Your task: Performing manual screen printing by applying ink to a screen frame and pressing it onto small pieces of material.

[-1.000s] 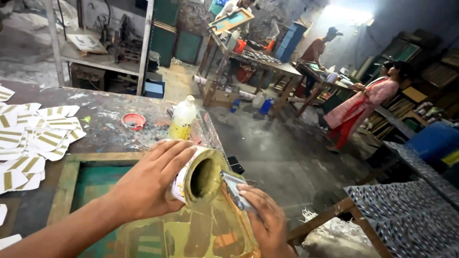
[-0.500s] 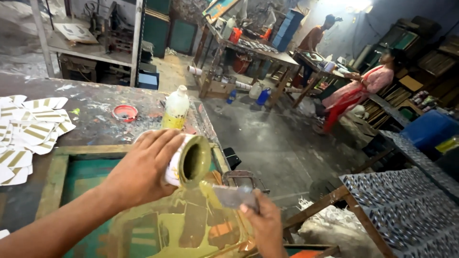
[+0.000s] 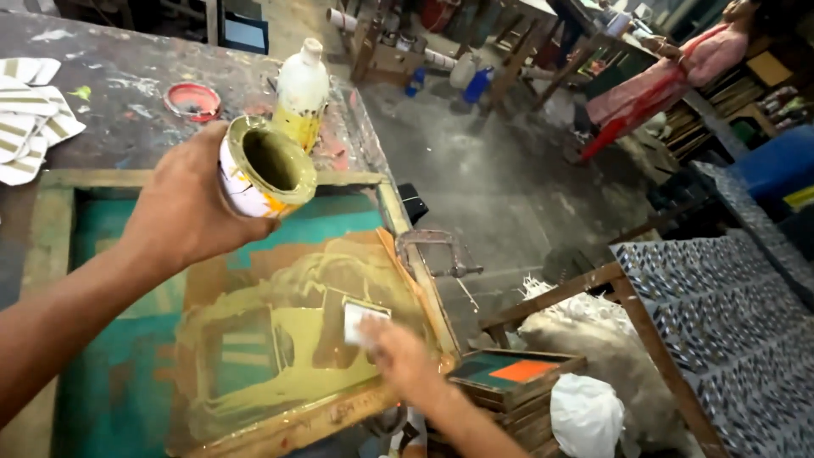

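My left hand (image 3: 182,208) grips a small white tin (image 3: 261,168) smeared with olive-yellow paint, tilted with its open mouth towards me, above a wooden-framed printing screen (image 3: 254,314). The screen's green mesh is covered with a wide smear of the same olive paint. My right hand (image 3: 405,360) is low over the screen's right side and holds a small flat white scraper (image 3: 359,320) against the painted mesh; it is blurred by motion.
A white plastic bottle (image 3: 302,89) stained yellow stands past the frame. A red lid (image 3: 192,99) and striped printed cards (image 3: 34,114) lie on the paint-stained table (image 3: 127,59). A metal clamp (image 3: 434,253) holds the frame's right edge. A person in pink (image 3: 670,76) stands far off.
My view has tipped down towards the screen. My right hand dropped from beside the tin's mouth to the painted mesh with the scraper. The tin stays tilted in my left hand.
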